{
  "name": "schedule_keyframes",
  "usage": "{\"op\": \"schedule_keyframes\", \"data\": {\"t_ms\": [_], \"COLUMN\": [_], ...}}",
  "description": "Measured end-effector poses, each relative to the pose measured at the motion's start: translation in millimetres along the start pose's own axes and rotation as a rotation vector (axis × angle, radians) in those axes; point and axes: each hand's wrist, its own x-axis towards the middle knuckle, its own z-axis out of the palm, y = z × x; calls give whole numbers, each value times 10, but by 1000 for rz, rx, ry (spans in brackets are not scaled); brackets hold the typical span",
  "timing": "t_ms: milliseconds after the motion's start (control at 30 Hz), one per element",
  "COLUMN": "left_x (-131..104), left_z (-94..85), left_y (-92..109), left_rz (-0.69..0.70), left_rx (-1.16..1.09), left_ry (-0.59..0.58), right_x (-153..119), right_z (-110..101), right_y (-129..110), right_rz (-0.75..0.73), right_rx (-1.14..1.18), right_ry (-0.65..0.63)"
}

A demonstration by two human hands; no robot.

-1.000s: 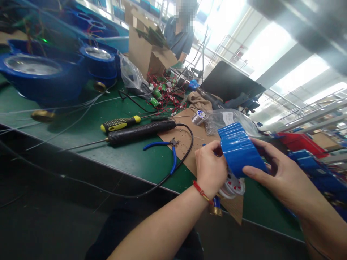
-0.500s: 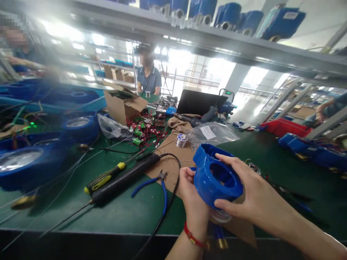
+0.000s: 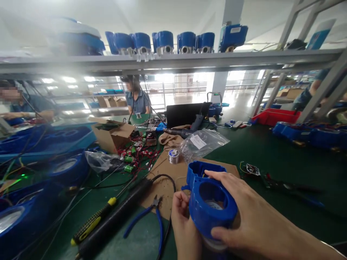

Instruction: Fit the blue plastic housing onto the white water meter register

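Note:
Between my hands is a blue plastic housing [image 3: 197,211] with a large round opening, and a pale disc shows down inside it. A clear round part below it is mostly hidden. My left hand [image 3: 184,220] grips the housing's left side with curled fingers. Over the right side lies my right hand [image 3: 246,206], thumb at the lower rim and fingers on the upper compartment. To the left on the green bench are blue-handled side cutters [image 3: 160,224], a yellow-and-black screwdriver [image 3: 93,221] and a long black-handled tool [image 3: 116,216] with a cable.
Beyond the housing stand a solder spool [image 3: 174,156] and a clear plastic bag [image 3: 204,142] near brown cardboard [image 3: 159,180]. Red-wired parts lie by an open carton [image 3: 114,135]. Blue housings [image 3: 65,162] crowd the left. A shelf [image 3: 173,63] crosses above. Co-workers sit beyond.
The head view has levelled and tipped upward, so more of the shelf shows. The housing has turned slightly in my hands, and the disc inside now shows through its opening.

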Motion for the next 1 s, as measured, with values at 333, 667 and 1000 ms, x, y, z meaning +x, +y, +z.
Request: {"op": "schedule_keyframes", "data": {"t_ms": [333, 667, 1000], "left_x": [56, 74, 57], "left_z": [-6, 41, 119], "left_y": [27, 77, 122], "left_rz": [-10, -49, -50], "left_rx": [79, 40, -37], "left_ry": [15, 19, 51], "right_x": [55, 35, 36], "right_z": [123, 192, 193], "right_y": [37, 51, 19], "right_rz": [-11, -49, -106], "right_rx": [98, 83, 29], "right_ry": [131, 214, 229]}}
